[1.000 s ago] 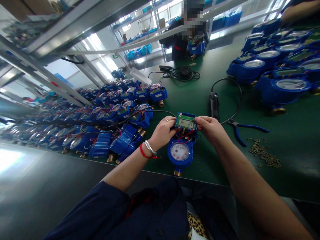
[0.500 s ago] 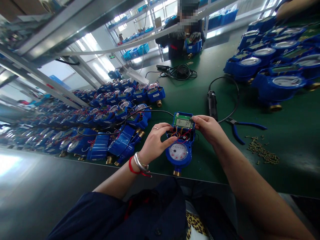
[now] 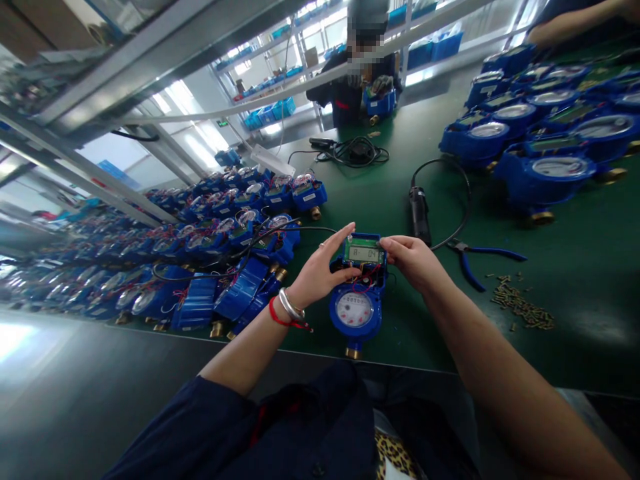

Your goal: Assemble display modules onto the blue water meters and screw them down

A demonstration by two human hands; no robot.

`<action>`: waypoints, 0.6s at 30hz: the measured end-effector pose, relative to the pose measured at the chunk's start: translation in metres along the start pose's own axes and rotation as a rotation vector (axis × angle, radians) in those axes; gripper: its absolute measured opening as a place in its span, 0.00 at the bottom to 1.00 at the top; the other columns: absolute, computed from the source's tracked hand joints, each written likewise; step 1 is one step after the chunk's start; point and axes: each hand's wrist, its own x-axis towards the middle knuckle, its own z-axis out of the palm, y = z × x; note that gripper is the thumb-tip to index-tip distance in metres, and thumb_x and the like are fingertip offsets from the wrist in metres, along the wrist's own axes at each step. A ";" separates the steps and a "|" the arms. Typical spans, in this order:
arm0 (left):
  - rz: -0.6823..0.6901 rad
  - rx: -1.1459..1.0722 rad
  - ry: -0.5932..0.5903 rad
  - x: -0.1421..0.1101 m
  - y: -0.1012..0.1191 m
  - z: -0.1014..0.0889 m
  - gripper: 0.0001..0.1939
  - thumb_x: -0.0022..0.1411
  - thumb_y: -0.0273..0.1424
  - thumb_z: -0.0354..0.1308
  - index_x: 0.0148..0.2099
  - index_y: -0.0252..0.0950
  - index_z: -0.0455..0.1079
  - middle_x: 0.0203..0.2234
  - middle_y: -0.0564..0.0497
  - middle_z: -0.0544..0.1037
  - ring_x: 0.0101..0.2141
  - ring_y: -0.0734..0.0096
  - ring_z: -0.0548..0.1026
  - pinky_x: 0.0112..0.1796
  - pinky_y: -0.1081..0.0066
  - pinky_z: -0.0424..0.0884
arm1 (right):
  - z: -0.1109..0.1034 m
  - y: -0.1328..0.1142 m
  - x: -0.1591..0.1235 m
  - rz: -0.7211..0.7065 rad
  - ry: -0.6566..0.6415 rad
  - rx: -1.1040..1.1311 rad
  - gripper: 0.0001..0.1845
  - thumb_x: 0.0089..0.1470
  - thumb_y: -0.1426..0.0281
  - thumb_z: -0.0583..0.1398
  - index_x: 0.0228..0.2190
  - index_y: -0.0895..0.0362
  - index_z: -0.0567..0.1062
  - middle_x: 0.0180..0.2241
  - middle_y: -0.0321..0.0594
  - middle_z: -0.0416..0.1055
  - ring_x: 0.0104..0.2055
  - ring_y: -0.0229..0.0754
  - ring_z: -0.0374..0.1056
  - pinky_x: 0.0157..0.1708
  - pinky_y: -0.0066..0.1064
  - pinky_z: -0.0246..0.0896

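Note:
A blue water meter (image 3: 356,312) with a round white dial lies on the green table (image 3: 400,200) in front of me. Its upper housing is open, showing red and dark wires and a green board with an LCD display (image 3: 364,252). My left hand (image 3: 320,270) rests against the left side of that housing, its index finger stretched up along the board and the thumb pressing near the wires. My right hand (image 3: 413,260) pinches the right edge of the display board.
Several blue meters (image 3: 225,233) crowd the table to the left and more stand at the far right (image 3: 540,143). A black handheld tool with cable (image 3: 419,208), blue-handled pliers (image 3: 475,257) and a pile of small brass screws (image 3: 523,308) lie right of my hands. Another person (image 3: 367,73) works at the far end.
My left hand let go of the display board's left side, dropped to the wires, then rose with the index finger stretched out. The right hand kept its pinch on the board.

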 end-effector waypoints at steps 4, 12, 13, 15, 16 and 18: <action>0.027 -0.062 -0.019 0.001 0.000 0.000 0.41 0.56 0.40 0.63 0.67 0.47 0.47 0.63 0.45 0.59 0.62 0.56 0.58 0.62 0.54 0.55 | 0.001 -0.001 0.000 -0.005 0.014 -0.010 0.19 0.44 0.54 0.66 0.26 0.59 0.78 0.21 0.35 0.65 0.25 0.34 0.56 0.26 0.28 0.50; 0.113 0.080 0.064 0.000 0.010 0.004 0.07 0.60 0.33 0.60 0.42 0.44 0.75 0.66 0.54 0.47 0.66 0.57 0.48 0.63 0.51 0.50 | 0.002 -0.005 -0.001 0.001 0.039 -0.044 0.20 0.43 0.53 0.67 0.24 0.58 0.78 0.20 0.34 0.64 0.23 0.33 0.55 0.25 0.28 0.48; 0.095 0.085 0.060 0.001 0.011 0.005 0.05 0.60 0.33 0.60 0.40 0.42 0.75 0.66 0.54 0.49 0.66 0.57 0.48 0.63 0.50 0.51 | 0.003 -0.005 -0.001 0.000 0.039 -0.046 0.20 0.43 0.52 0.66 0.24 0.58 0.78 0.20 0.34 0.64 0.23 0.33 0.55 0.25 0.28 0.49; 0.061 0.074 0.067 0.003 0.012 0.006 0.04 0.59 0.32 0.61 0.38 0.41 0.75 0.65 0.52 0.52 0.65 0.57 0.50 0.61 0.50 0.54 | 0.003 -0.006 -0.001 0.001 0.041 -0.047 0.20 0.42 0.52 0.66 0.24 0.58 0.77 0.20 0.34 0.65 0.23 0.34 0.56 0.25 0.28 0.49; 0.046 0.066 0.066 0.004 0.012 0.006 0.04 0.59 0.32 0.61 0.38 0.40 0.74 0.65 0.51 0.52 0.65 0.57 0.51 0.61 0.49 0.55 | 0.003 -0.007 -0.002 0.003 0.045 -0.047 0.20 0.42 0.52 0.66 0.23 0.58 0.77 0.20 0.35 0.65 0.23 0.34 0.56 0.25 0.28 0.49; 0.028 0.061 0.056 0.005 0.013 0.006 0.05 0.58 0.32 0.62 0.38 0.40 0.74 0.65 0.50 0.52 0.64 0.57 0.52 0.60 0.50 0.56 | 0.003 -0.007 -0.002 0.008 0.044 -0.045 0.21 0.42 0.52 0.67 0.23 0.58 0.77 0.20 0.35 0.65 0.23 0.34 0.56 0.25 0.28 0.50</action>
